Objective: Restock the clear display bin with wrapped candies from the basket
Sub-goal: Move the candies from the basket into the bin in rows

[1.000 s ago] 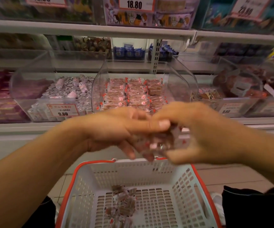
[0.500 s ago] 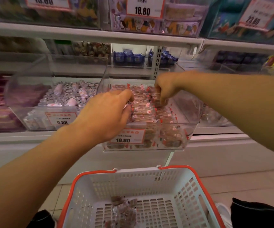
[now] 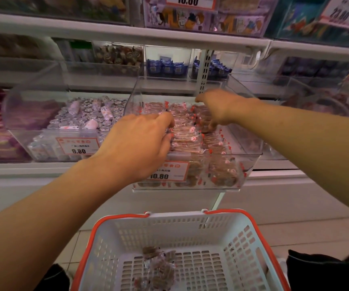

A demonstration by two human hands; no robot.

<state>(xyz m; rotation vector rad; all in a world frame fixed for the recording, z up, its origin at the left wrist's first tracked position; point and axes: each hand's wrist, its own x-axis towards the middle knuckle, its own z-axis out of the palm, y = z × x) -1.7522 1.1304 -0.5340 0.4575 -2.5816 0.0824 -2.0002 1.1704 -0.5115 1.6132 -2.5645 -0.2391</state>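
Wrapped candies [image 3: 187, 131] are lying in rows inside the clear display bin [image 3: 251, 143]; I'm reaching both hands in, left hand [image 3: 142, 141] w/ fingers curled onto the rows, right hand [image 3: 219, 110] fingertips down among them; can't tell if either is pinching one. A small pile [image 3: 158, 269] is sitting in the basket [image 3: 240, 232], so restock approx. mostly done, remainder pending.

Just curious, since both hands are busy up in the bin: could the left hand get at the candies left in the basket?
Probably yes. The basket is open-topped, nothing covers the candies, and the left hand is above.
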